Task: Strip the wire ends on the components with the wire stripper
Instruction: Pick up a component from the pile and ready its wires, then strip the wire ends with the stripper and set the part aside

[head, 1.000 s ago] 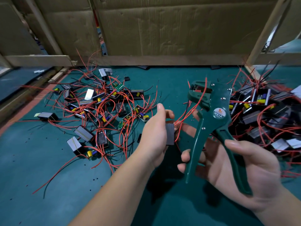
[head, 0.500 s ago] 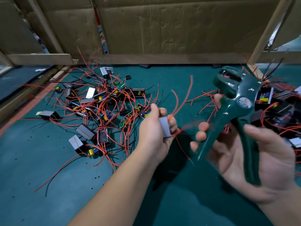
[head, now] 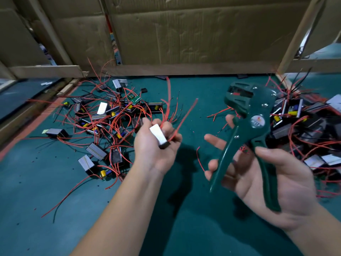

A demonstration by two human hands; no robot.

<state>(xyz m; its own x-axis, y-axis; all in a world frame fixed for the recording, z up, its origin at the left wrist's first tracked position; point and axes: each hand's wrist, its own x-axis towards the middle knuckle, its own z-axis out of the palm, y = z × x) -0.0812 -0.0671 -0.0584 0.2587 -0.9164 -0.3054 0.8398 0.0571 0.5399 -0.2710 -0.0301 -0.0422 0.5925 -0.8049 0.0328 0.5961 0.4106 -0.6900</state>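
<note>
Green mat (head: 55, 209) spreads under everything, and a cardboard wall (head: 184, 34) stands across the far edge at twelve o'clock. Out at ten o'clock there's the loose heap of small boxes (head: 103, 122), all tangled in red and black leads, and at three o'clock a second heap (head: 304, 126), packed tighter, runs off the edge of view. My right hand (head: 267, 178) is up at four o'clock, palm facing me, and the wire stripper (head: 247, 133) lies across it. My thumb sits over one handle, my fingers reach behind the other, the handles are spread wide, and the head points up towards eleven o'clock with nothing in its mouth. My left hand (head: 155, 148) is near centre, just off to nine o'clock, with its fingers curled round one little grey box (head: 159, 136), well apart from the tool. Its red wires (head: 182, 119) fan out from my fingertips towards one o'clock, with the ends blurred, so I can't tell whether they're bare.
</note>
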